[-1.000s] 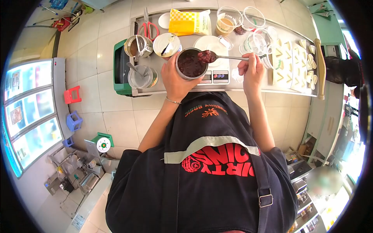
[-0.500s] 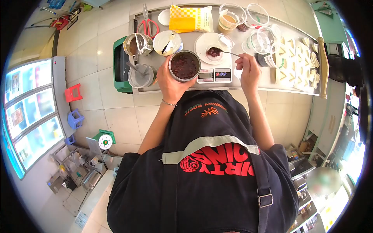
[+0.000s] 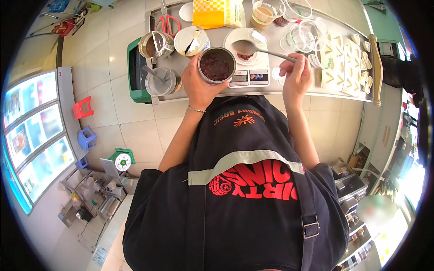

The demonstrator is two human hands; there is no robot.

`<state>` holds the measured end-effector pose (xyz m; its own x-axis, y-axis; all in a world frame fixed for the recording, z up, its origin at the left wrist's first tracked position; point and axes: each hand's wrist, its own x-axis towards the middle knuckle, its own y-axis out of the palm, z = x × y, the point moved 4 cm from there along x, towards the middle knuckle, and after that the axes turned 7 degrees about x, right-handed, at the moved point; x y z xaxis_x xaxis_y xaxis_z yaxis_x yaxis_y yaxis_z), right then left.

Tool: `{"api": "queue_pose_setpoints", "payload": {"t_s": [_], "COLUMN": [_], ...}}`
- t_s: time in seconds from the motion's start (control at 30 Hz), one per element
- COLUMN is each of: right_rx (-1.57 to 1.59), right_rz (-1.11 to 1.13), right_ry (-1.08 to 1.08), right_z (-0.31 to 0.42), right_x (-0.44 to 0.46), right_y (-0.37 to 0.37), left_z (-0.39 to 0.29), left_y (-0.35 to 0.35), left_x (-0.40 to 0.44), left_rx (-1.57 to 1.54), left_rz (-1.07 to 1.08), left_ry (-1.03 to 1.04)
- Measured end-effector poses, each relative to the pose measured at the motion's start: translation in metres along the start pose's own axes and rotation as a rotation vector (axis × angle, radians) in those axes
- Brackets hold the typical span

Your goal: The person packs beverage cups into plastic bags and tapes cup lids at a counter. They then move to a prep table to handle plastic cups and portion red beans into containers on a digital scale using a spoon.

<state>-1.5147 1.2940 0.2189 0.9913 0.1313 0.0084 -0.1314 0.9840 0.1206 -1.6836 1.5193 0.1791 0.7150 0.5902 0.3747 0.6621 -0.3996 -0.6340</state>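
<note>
My left hand is wrapped round an open can of dark red beans, held tilted a little at the table's near edge. In my right hand is the handle of a metal spoon. The spoon's bowl is over a small white dish, where some red beans lie. That dish stands on a white kitchen scale, to the right of the can. Whether the spoon's bowl touches the dish, I cannot tell.
Left are an opened can, a clear cup with a spoon, a white-lidded tub and red-handled scissors. Behind lies a yellow packet. Clear plastic cups and rows of pale wedge-shaped pieces are on the right.
My right hand has drawn right and lifted the spoon. Beans that were in the spoon are now on the dish. The left hand still holds the can in nearly the same place.
</note>
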Motion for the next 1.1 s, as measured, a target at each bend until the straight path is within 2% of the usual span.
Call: {"api": "queue_pose_setpoints", "payload": {"t_s": [0.07,0.17,0.2,0.3,0.37,0.6,0.7,1.0,1.1], "right_rx": [-0.056,-0.368,-0.344,-0.335,-0.281,-0.032,-0.062,0.029,-0.054], "right_rz": [0.242,0.631,0.697,0.711,0.488,0.319,0.31,0.218,0.131], "right_ry": [-0.026,-0.151,-0.102,-0.115,0.137,0.294,0.292,0.217,0.104], "right_z": [0.005,0.003,-0.001,-0.004,-0.009,-0.035,-0.035,-0.017,-0.009], "right_x": [-0.011,-0.033,-0.038,-0.049,-0.046,-0.033,-0.027,0.001,0.01], "right_y": [0.017,0.051,0.056,0.056,0.046,0.038,0.034,0.006,-0.011], "left_z": [-0.001,-0.008,-0.01,-0.014,-0.014,-0.011,-0.011,0.002,0.007], "left_y": [-0.001,-0.002,-0.003,-0.007,-0.009,-0.006,-0.007,-0.004,-0.002], "left_x": [0.0,0.001,0.002,0.003,0.001,-0.004,-0.007,-0.015,-0.019], "left_rx": [0.006,0.041,0.076,0.102,0.112,0.121,0.156,0.07,0.066], "left_rz": [0.002,0.0,-0.008,-0.025,-0.023,-0.034,0.01,-0.036,-0.044], "left_ry": [0.019,0.06,0.078,0.095,0.09,0.066,0.037,-0.014,-0.033]}}
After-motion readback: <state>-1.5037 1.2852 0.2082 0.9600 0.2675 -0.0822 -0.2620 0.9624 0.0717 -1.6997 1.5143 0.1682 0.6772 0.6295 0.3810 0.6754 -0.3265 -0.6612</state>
